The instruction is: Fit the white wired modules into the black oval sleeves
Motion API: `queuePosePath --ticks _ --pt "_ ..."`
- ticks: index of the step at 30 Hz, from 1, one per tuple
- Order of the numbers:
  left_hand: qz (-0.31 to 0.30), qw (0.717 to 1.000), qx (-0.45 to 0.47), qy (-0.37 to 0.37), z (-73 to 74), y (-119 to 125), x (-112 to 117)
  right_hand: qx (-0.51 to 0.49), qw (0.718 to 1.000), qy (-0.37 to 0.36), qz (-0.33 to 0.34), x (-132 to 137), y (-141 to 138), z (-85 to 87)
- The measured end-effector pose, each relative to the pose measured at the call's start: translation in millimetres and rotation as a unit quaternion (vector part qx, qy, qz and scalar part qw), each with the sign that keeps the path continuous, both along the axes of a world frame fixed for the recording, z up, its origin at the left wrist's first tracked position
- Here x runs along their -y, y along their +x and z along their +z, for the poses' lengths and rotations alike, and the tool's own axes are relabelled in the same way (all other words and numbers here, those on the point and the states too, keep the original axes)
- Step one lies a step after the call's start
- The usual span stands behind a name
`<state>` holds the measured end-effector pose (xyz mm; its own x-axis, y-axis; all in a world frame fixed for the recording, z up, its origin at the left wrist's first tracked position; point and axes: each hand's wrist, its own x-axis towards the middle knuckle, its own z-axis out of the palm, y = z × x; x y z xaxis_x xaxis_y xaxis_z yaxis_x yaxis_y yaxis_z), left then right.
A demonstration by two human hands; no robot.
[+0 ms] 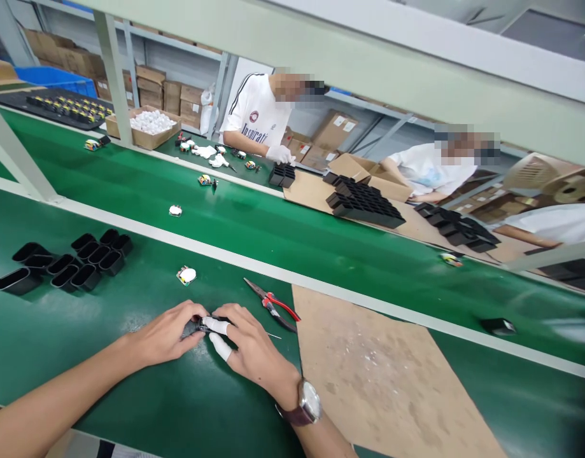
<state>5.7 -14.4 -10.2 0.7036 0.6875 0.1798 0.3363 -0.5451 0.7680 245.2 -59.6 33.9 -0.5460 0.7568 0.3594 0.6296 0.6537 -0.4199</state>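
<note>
A small black plastic case (191, 328) lies between my two hands, low over the green bench, with a bit of circuit board showing at its right end. My left hand (170, 331) grips the case from the left, thumb below and fingers above. From the right, my right hand (247, 340) closes on the same end, white finger cots on two of its fingers. My fingers cover much of the case. A circuit board with a white top (186, 275) sits just beyond. Red-handled long-nose pliers (273, 304) lie to the right, near a thin rod partly behind my right hand.
Several empty black cases (86, 264) stand at the left. A brown cardboard sheet (368, 381) covers the bench at right. Beyond a pale rail (235, 262), a green conveyor belt (273, 232) carries spaced circuit boards. Co-workers in white shirts (258, 105) work across it.
</note>
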Motion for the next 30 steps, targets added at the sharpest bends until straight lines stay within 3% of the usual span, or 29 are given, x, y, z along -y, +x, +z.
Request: queuePosePath --ticks 4,6,8,10,12,14,16,18,20,22,24,27,30 --pt "-0.02 0.998 0.054 0.006 4.3 3.3 -0.2 -0.003 1.0 -0.029 0.002 -5.1 13.4 -1.9" --pt "0.028 0.988 0.125 -0.086 8.5 5.8 -3.9 -0.007 0.999 -0.034 -0.039 -2.8 26.8 -4.0" --pt "0.102 0.94 0.215 -0.245 13.8 7.2 -10.8 0.021 0.995 -0.03 -0.089 1.0 40.3 -8.7" --pt "0.158 0.861 0.297 -0.381 19.0 7.3 -18.7 0.074 0.991 -0.025 -0.113 3.8 50.6 -16.5" --pt "0.192 0.804 0.351 -0.44 22.3 6.6 -24.0 0.106 0.987 -0.014 -0.117 3.7 56.1 -26.2" --pt "0.207 0.793 0.364 -0.442 23.1 5.8 -24.8 0.115 0.985 0.014 -0.129 0.2 57.8 -36.2" --pt "0.205 0.824 0.34 -0.405 22.4 5.2 -23.0 0.131 0.977 0.062 -0.156 -5.2 57.8 -45.3" --pt "0.2 0.874 0.292 -0.333 22.2 4.9 -24.6 0.153 0.964 0.11 -0.189 -10.2 58.0 -52.8" --pt "0.203 0.928 0.22 -0.22 25.0 4.6 -37.1 0.165 0.951 0.145 -0.217 -12.8 59.1 -58.8" --pt "0.226 0.964 0.118 -0.081 31.5 4.1 -64.9 0.164 0.945 0.165 -0.229 -12.7 61.1 -63.4" --pt "0.262 0.964 0.025 0.031 40.4 3.0 -105.9 0.161 0.941 0.182 -0.235 -10.4 63.2 -66.4" --pt "0.32 0.943 -0.025 0.091 51.7 0.8 -172.0 0.164 0.931 0.205 -0.254 -5.6 66.2 -67.7" --pt "0.362 0.919 -0.069 0.139 53.6 3.5 -213.7 0.163 0.925 0.208 -0.275 -2.0 69.2 -66.2"
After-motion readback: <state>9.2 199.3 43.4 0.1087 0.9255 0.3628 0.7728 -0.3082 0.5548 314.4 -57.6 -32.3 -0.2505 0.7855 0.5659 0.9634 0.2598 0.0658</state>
